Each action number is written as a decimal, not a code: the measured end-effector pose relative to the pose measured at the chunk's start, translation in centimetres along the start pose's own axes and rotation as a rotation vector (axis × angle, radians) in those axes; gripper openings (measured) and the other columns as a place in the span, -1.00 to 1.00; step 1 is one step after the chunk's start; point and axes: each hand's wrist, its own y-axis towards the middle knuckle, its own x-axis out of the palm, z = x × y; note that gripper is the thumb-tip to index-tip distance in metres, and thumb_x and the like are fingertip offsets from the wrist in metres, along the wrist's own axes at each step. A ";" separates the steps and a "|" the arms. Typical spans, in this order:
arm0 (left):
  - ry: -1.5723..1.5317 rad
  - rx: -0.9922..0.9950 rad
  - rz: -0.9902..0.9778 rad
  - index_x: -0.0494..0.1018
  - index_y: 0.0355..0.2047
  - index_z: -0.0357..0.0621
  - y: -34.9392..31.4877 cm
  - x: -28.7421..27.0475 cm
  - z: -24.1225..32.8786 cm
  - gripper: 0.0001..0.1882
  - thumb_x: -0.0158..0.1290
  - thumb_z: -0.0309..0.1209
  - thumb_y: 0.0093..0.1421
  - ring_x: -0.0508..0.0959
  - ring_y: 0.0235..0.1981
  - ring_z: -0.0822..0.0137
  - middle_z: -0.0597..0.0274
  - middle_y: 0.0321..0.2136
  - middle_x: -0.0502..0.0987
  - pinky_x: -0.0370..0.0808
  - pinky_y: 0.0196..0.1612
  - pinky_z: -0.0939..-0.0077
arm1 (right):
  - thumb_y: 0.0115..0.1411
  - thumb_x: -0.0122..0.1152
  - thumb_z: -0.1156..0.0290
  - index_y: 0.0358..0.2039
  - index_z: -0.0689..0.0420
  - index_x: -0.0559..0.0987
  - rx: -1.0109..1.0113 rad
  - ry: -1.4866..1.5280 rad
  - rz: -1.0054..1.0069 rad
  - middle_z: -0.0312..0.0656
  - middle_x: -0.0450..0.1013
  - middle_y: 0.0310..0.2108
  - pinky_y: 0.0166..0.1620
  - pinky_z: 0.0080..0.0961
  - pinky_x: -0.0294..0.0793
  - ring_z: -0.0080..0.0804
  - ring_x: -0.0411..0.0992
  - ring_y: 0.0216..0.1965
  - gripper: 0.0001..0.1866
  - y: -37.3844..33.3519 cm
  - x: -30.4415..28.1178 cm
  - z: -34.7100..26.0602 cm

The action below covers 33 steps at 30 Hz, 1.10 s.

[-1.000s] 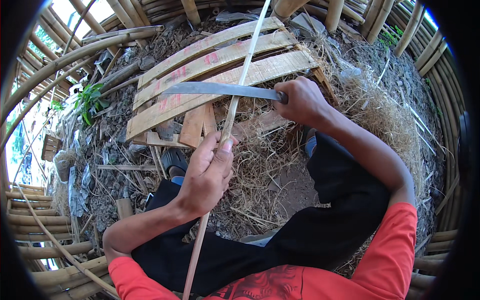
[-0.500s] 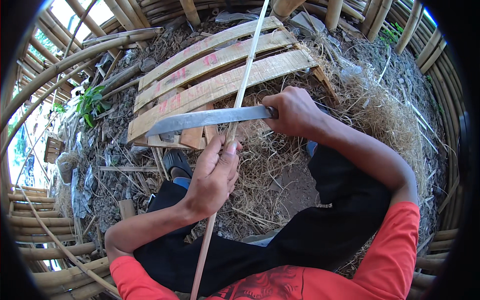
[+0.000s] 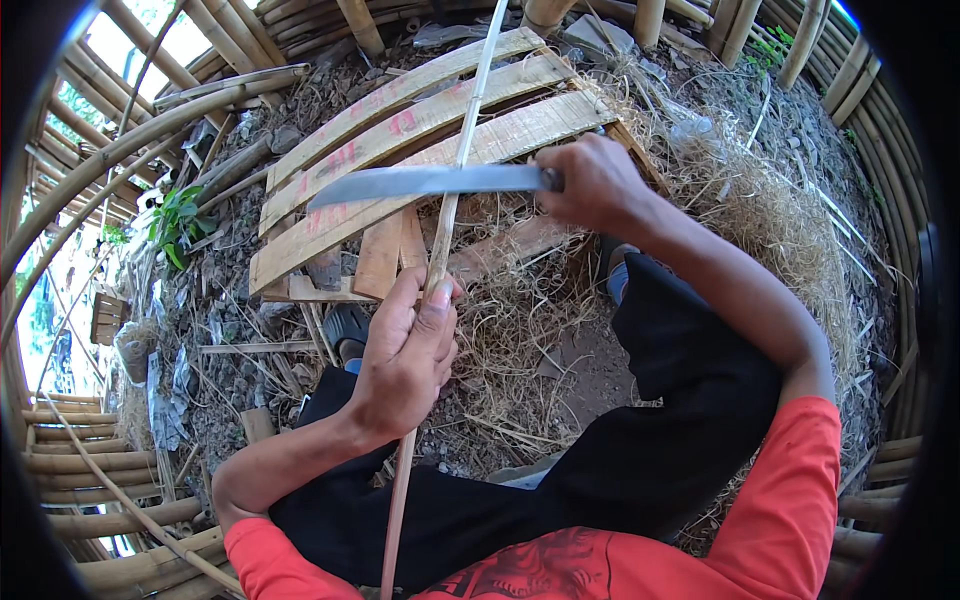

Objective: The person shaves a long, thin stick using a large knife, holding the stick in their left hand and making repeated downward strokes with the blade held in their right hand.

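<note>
A long, pale bamboo strip [image 3: 446,222] runs from my lap up past the far edge of the view. My left hand [image 3: 405,350] is closed round it at about its middle, thumb laid along the strip. In my right hand [image 3: 592,183] is the handle of a machete [image 3: 430,181], its broad grey blade pointing left. The blade lies across the strip some way beyond my left thumb, and appears to touch it. Most of the handle is hidden by my fingers.
A slatted wooden pallet [image 3: 440,135] with red marks lies tilted just ahead, beneath the strip. Curly shavings [image 3: 530,350] cover the ground between my feet and to the right. Bamboo pole walls [image 3: 880,220] surround the spot. A green plant [image 3: 180,215] grows at left.
The machete and my right hand have moved away from me along the strip, widening the gap to my left hand. My left hand and the strip have shifted slightly left.
</note>
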 end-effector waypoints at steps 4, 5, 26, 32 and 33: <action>0.027 -0.021 0.008 0.24 -0.08 -0.18 -0.2 0.3 -0.3 -0.73 -0.26 -0.22 0.48 0.09 -0.84 0.64 0.47 -0.72 0.11 0.08 -0.79 0.72 | -0.05 0.26 0.39 -0.50 0.10 0.64 -0.006 -0.090 0.068 -0.13 0.48 -0.70 -0.41 -0.22 0.52 -0.13 0.50 -0.63 -0.90 -0.5 -0.4 1.6; 0.029 -0.018 0.004 0.24 -0.08 -0.18 -0.4 0.3 -0.3 -0.73 -0.26 -0.22 0.48 0.09 -0.84 0.64 0.47 -0.72 0.11 0.08 -0.79 0.72 | -0.05 0.26 0.39 -0.51 0.11 0.64 0.003 -0.092 0.089 -0.12 0.48 -0.70 -0.42 -0.22 0.51 -0.13 0.50 -0.63 -0.91 -0.5 -0.3 1.9; -0.052 -0.133 0.028 0.21 -0.02 -0.18 -13.5 -0.4 1.6 -0.64 -0.18 -0.13 0.44 0.08 -0.80 0.57 0.39 -0.72 0.11 0.13 -0.73 0.67 | 0.12 0.24 0.20 -0.43 0.26 0.62 0.600 0.171 0.383 -0.03 0.54 -0.60 -0.36 -0.26 0.44 -0.19 0.55 -0.52 -0.68 -3.0 -3.9 11.4; -0.278 -0.069 0.329 0.26 -0.14 -0.10 -14.9 3.1 -6.2 -0.72 -0.17 -0.14 0.44 0.04 -0.74 0.61 0.40 -0.65 0.12 0.03 -0.70 0.68 | 0.07 0.30 0.31 -0.45 0.17 0.62 0.079 0.299 0.099 -0.13 0.50 -0.66 -0.46 -0.32 0.41 -0.27 0.51 -0.60 -0.82 -1.6 -4.7 0.7; -0.278 -0.056 0.375 0.26 -0.15 -0.10 -14.8 3.9 -6.7 -0.73 -0.18 -0.16 0.45 0.03 -0.74 0.62 0.41 -0.65 0.11 0.00 -0.70 0.69 | 0.05 0.30 0.34 -0.46 0.15 0.61 -0.067 0.263 0.003 -0.17 0.50 -0.67 -0.48 -0.33 0.42 -0.27 0.49 -0.62 -0.85 -1.5 -4.8 -1.2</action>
